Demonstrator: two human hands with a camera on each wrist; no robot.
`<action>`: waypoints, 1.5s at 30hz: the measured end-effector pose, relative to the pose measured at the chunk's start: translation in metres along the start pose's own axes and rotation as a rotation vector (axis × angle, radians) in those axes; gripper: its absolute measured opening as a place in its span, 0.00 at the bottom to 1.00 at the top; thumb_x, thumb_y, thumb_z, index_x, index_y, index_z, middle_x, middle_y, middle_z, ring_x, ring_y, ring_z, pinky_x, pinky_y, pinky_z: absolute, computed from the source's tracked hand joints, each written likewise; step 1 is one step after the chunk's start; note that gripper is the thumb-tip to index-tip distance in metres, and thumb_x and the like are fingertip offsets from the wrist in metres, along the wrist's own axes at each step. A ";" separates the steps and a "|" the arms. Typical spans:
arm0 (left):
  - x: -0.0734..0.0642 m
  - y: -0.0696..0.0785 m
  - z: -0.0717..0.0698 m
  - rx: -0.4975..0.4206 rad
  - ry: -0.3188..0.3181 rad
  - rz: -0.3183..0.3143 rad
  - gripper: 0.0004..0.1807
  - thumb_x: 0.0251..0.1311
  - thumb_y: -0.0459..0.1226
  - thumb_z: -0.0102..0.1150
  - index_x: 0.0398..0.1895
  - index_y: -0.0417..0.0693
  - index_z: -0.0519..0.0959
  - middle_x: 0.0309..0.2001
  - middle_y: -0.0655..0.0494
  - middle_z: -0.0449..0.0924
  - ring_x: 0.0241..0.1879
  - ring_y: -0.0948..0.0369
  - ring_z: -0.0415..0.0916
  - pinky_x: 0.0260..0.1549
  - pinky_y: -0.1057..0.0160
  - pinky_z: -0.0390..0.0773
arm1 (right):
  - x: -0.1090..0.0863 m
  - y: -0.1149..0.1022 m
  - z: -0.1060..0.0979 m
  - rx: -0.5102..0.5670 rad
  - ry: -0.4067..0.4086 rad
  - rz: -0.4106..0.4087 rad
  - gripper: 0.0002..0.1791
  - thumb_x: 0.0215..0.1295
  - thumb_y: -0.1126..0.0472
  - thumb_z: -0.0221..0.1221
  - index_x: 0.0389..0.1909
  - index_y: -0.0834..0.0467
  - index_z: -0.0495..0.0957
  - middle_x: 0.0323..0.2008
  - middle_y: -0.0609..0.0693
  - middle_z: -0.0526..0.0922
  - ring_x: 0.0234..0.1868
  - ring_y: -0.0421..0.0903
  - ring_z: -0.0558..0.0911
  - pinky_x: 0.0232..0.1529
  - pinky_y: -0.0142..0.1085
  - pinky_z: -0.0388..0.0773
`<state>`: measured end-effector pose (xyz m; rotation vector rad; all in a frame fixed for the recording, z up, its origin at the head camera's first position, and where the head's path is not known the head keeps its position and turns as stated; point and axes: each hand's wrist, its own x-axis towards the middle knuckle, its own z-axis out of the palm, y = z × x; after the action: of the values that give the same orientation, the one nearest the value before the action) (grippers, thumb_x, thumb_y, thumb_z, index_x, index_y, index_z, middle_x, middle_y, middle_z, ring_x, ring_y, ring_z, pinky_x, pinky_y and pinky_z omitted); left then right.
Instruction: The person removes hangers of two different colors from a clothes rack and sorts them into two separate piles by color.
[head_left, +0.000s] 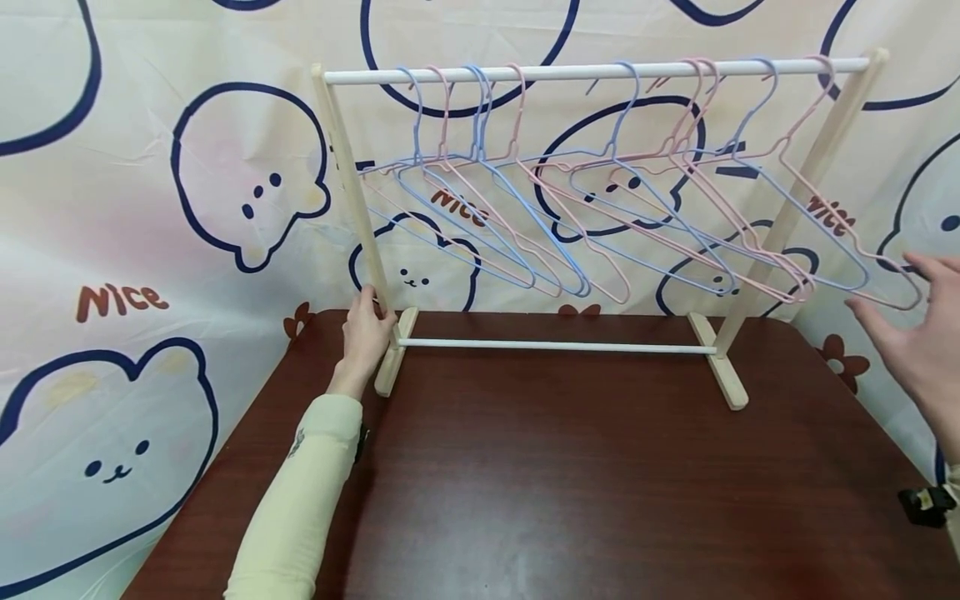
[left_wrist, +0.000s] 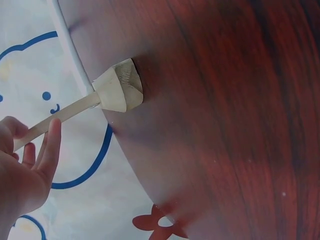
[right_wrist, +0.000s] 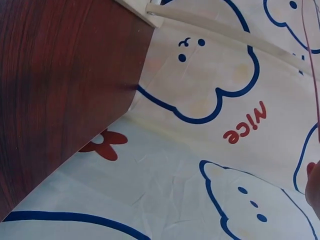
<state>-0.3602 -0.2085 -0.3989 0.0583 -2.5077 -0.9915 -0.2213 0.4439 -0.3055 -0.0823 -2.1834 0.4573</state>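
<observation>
A small clothes rack (head_left: pixel 592 72) of pale posts and a white bar holds several pink and blue wire hangers. My left hand (head_left: pixel 365 333) grips the rack's left post (head_left: pixel 347 175) low down, just above its foot (head_left: pixel 396 354); the left wrist view shows the fingers (left_wrist: pixel 51 150) around that post. At the far right, my right hand (head_left: pixel 926 342) is spread with thumb and fingers apart, beside the lower corner of the rightmost pink hanger (head_left: pixel 892 258). Only a bit of that hand (right_wrist: pixel 314 190) appears at the edge of the right wrist view, near a pink wire (right_wrist: pixel 311 70).
The rack stands at the back of a dark brown table (head_left: pixel 562 475). A white lower rod (head_left: pixel 555 345) joins its feet, and the right post (head_left: pixel 787 217) leans outward in view. Behind hangs a cloth backdrop (head_left: pixel 135 242) with cartoon bears.
</observation>
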 end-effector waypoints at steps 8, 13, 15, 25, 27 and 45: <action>0.001 0.001 -0.001 -0.003 -0.008 -0.002 0.14 0.64 0.34 0.57 0.50 0.44 0.68 0.43 0.41 0.71 0.39 0.44 0.75 0.39 0.45 0.78 | 0.005 0.002 0.007 -0.067 -0.093 0.035 0.43 0.66 0.56 0.62 0.78 0.55 0.52 0.73 0.62 0.56 0.60 0.68 0.66 0.53 0.41 0.65; -0.001 0.000 -0.001 -0.002 -0.018 0.000 0.14 0.65 0.34 0.56 0.51 0.43 0.68 0.43 0.40 0.71 0.40 0.44 0.75 0.39 0.44 0.78 | 0.012 -0.004 0.012 -0.101 -0.176 0.048 0.49 0.61 0.70 0.63 0.79 0.55 0.47 0.72 0.67 0.54 0.50 0.69 0.69 0.35 0.27 0.59; -0.001 -0.001 -0.001 -0.002 -0.020 -0.002 0.14 0.65 0.34 0.56 0.51 0.43 0.68 0.44 0.40 0.71 0.40 0.43 0.75 0.39 0.44 0.78 | 0.014 -0.007 0.013 -0.091 -0.190 0.043 0.49 0.61 0.72 0.62 0.79 0.55 0.47 0.69 0.69 0.55 0.44 0.68 0.69 0.29 0.20 0.52; -0.002 -0.002 0.000 -0.007 -0.029 -0.010 0.14 0.65 0.34 0.56 0.51 0.44 0.68 0.44 0.40 0.71 0.39 0.44 0.75 0.37 0.45 0.78 | 0.010 -0.014 0.019 -0.073 -0.127 -0.025 0.37 0.60 0.76 0.60 0.71 0.65 0.62 0.59 0.70 0.63 0.46 0.65 0.65 0.36 0.29 0.53; -0.002 -0.002 0.001 -0.003 -0.026 -0.006 0.14 0.65 0.34 0.57 0.51 0.44 0.68 0.43 0.40 0.71 0.39 0.44 0.75 0.37 0.45 0.78 | 0.008 -0.014 0.020 -0.071 -0.113 -0.038 0.36 0.60 0.76 0.60 0.70 0.66 0.64 0.58 0.70 0.63 0.47 0.65 0.64 0.36 0.28 0.53; 0.001 0.000 -0.002 -0.012 -0.022 -0.008 0.15 0.64 0.34 0.57 0.52 0.44 0.68 0.43 0.41 0.71 0.39 0.44 0.75 0.39 0.45 0.78 | 0.009 -0.017 0.013 -0.066 0.038 -0.085 0.34 0.59 0.73 0.61 0.69 0.65 0.66 0.59 0.70 0.66 0.38 0.48 0.66 0.35 0.26 0.51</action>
<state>-0.3603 -0.2097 -0.3975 0.0538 -2.5227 -1.0154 -0.2353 0.4266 -0.2996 -0.0331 -2.1557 0.3335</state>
